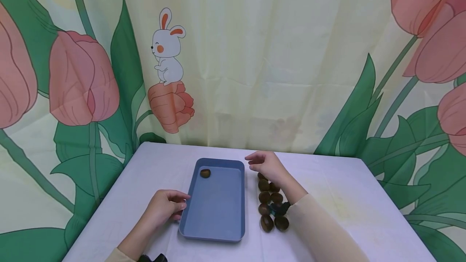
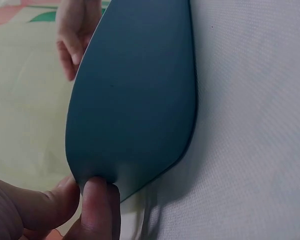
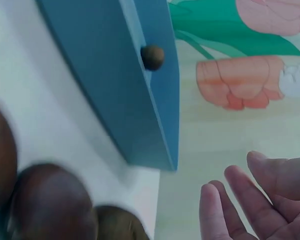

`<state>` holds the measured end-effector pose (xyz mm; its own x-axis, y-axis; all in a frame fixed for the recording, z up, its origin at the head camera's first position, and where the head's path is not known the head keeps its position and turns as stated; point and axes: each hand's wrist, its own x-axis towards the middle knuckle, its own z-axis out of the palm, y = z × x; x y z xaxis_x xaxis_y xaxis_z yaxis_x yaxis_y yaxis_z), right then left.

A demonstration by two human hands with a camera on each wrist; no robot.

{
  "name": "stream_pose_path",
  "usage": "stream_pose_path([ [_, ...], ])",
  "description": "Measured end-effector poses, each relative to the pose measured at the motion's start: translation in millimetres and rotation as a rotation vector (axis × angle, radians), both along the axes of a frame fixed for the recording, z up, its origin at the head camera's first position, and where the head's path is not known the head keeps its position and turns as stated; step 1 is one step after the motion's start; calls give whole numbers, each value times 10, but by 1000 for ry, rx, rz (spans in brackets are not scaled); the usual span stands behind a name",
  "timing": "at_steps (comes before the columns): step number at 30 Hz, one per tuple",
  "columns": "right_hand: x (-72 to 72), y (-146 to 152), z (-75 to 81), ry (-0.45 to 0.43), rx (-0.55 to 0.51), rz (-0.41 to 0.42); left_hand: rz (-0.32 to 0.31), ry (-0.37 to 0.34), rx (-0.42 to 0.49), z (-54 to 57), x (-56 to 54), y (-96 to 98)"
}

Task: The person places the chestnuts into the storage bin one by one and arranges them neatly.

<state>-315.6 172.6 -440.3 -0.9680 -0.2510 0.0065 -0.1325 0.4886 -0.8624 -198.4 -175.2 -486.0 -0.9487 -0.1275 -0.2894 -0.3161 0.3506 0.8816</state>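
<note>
A blue-grey rectangular tray (image 1: 214, 213) lies on the table with one brown chestnut (image 1: 205, 173) near its far left corner. My left hand (image 1: 164, 207) is at the tray's left side; in the left wrist view, its fingertips (image 2: 96, 192) touch the tray wall (image 2: 135, 110). To the right of the tray, chestnuts (image 1: 264, 197) lie in two rough columns. Above their far end hangs my right hand (image 1: 268, 167), fingers loosely bent and apart with nothing between them. Its forearm partly covers the chestnuts. The right wrist view shows the same hand (image 3: 265, 200) beyond the tray's end.
A white cloth covers the table (image 1: 335, 197). Behind it hangs a curtain (image 1: 247, 72) printed with tulips and a rabbit on a carrot. Dark wrist straps (image 1: 280, 208) sit on both arms, the right one close over the chestnuts.
</note>
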Motion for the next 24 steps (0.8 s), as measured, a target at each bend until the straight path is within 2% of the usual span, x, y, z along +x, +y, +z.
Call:
stream_pose_path([
  [11, 54, 451, -78, 18, 41, -30, 1, -2, 1, 2, 6, 3],
  [19, -17, 632, -232, 18, 93, -56, 5, 5, 5, -7, 5, -4],
  [24, -58, 667, -327, -17, 107, -47, -4, 21, 10, -18, 1, -3],
])
